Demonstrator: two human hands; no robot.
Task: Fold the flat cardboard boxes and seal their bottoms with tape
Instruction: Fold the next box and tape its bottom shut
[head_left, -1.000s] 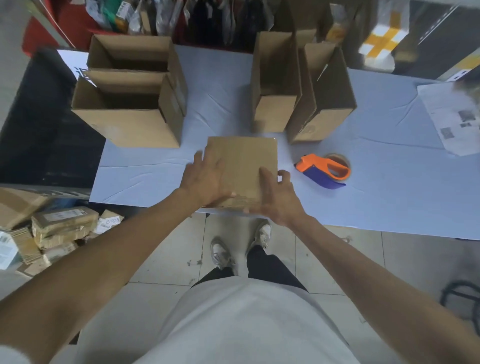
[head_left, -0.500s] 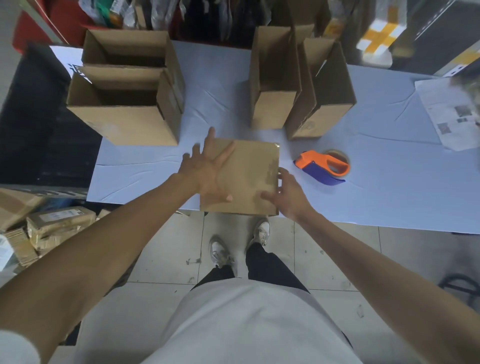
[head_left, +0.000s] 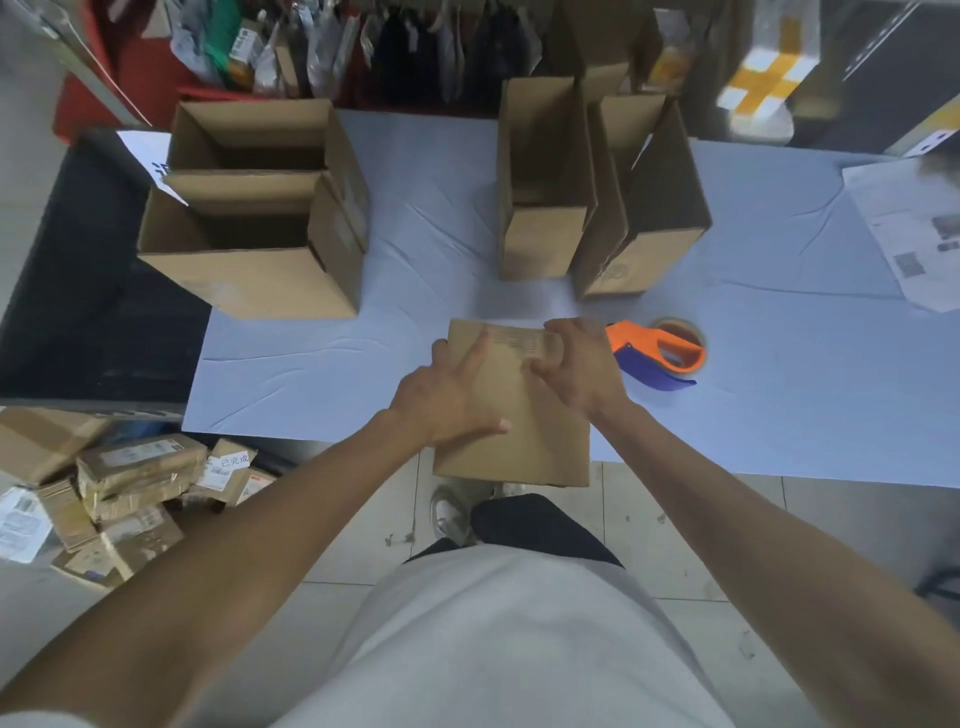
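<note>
A brown cardboard box (head_left: 535, 436) sits at the near edge of the table (head_left: 311, 374), its flat bottom face up and its near end past the edge. My left hand (head_left: 447, 395) lies flat on that face with fingers spread. My right hand (head_left: 576, 369) presses on the far right part of the same face, fingers bent. An orange and blue tape dispenser (head_left: 660, 353) lies on the table just right of my right hand, untouched.
Two open boxes (head_left: 249, 270) stand at the back left and two tall narrow boxes (head_left: 545, 197) at the back middle. A printed paper (head_left: 904, 234) lies at the far right. Parcels (head_left: 130, 483) are piled on the floor to the left.
My right hand has moved from the box's near right edge up onto its far right top. My left hand has stayed flat on the box. The box sits a little nearer to me.
</note>
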